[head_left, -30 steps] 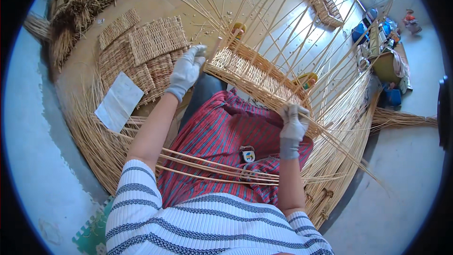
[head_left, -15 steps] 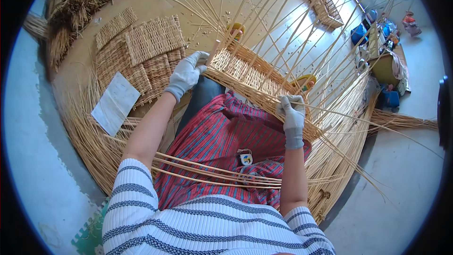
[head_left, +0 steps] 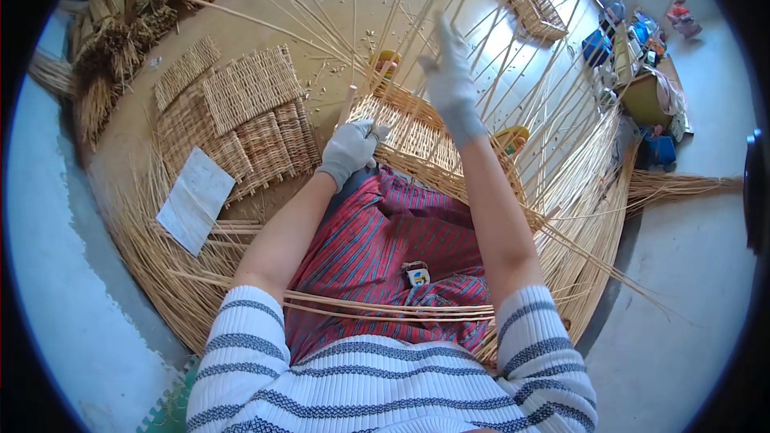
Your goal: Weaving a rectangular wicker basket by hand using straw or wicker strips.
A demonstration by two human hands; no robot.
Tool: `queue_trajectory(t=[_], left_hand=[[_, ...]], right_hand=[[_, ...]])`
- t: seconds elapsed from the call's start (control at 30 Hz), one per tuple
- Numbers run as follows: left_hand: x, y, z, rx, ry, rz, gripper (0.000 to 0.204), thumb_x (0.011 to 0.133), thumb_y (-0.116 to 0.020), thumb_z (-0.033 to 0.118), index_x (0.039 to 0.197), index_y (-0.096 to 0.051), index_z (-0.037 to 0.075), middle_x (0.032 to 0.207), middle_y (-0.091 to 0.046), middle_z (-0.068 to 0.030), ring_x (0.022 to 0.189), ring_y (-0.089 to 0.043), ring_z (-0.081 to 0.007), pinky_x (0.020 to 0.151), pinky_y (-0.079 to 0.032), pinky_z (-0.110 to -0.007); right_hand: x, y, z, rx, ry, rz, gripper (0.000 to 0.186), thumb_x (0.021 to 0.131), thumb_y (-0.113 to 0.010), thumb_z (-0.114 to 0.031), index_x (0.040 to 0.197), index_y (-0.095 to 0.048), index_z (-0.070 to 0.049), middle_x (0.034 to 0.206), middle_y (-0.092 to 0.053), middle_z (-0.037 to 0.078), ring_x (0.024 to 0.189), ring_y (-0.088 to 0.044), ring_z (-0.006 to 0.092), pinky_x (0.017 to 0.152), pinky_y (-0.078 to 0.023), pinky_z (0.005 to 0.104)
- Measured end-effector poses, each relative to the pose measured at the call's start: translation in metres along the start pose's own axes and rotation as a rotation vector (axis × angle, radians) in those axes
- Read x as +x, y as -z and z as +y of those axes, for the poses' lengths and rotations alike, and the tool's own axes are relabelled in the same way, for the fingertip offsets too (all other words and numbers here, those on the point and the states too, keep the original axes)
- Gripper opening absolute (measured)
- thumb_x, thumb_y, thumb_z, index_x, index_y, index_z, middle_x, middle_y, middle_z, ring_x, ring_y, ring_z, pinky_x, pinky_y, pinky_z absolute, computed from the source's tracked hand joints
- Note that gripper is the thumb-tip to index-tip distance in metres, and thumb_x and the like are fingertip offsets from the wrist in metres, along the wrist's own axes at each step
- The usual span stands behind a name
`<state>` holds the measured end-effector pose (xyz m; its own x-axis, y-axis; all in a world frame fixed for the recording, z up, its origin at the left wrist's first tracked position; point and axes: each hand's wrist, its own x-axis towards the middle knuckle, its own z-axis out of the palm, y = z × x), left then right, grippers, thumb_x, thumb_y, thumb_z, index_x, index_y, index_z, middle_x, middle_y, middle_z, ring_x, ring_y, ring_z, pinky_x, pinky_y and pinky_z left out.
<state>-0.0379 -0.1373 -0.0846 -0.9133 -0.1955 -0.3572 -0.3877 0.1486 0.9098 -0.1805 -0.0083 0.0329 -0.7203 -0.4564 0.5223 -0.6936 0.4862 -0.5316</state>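
Observation:
A half-woven wicker basket [head_left: 417, 162], rectangular and pale tan, rests across my lap, with long upright rods fanning out from its rim. My left hand [head_left: 353, 148], in a white glove, is closed on the near rim by the basket's left corner, where a short pale stick [head_left: 350, 96] stands up. Raised above the basket's far side is my gloved right hand [head_left: 451, 76]. Its fingers are stretched out and somewhat blurred, and I see nothing held in them. A red striped cloth [head_left: 385, 248] covers my lap under the basket.
Flat woven panels [head_left: 253, 92] and a pale sheet [head_left: 195, 200] lie at left. Long loose rods [head_left: 589, 232] spread at both sides, and several cross my lap. Bundled stalks [head_left: 120, 40] lie far left. Another basket [head_left: 539, 12] and a cluttered stand [head_left: 646, 96] are at the far right.
My right hand has left the near rim and the rod it held, rising up and away over the basket. My left hand has shifted right and nearer along the rim.

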Motion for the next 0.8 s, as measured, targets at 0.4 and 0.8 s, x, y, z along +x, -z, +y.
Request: queue_trajectory(t=[0.4,0.8], left_hand=[[0.012,0.005,0.005,0.000,0.034,-0.115,0.046,0.083,-0.078,0.047,0.094,-0.068,0.004,0.081,-0.071,-0.0075,0.069,-0.071,-0.0166,0.062,-0.055,-0.030],[-0.001,-0.027,0.022,-0.083,-0.213,0.397,0.051,0.094,-0.062,0.052,0.111,-0.064,0.004,0.076,-0.065,-0.0116,0.067,-0.068,-0.0286,0.065,-0.054,-0.039]], right_hand=[[-0.205,0.014,0.037,0.747,-0.602,0.470,0.021,0.107,-0.048,-0.025,0.124,-0.047,-0.012,0.077,-0.056,0.002,0.070,-0.058,0.0133,0.074,-0.059,0.0350],[-0.235,0.075,0.065,0.937,-0.896,0.533,0.021,0.096,-0.066,-0.009,0.111,-0.052,-0.014,0.102,-0.070,0.008,0.091,-0.072,0.0208,0.068,-0.061,0.0284]])
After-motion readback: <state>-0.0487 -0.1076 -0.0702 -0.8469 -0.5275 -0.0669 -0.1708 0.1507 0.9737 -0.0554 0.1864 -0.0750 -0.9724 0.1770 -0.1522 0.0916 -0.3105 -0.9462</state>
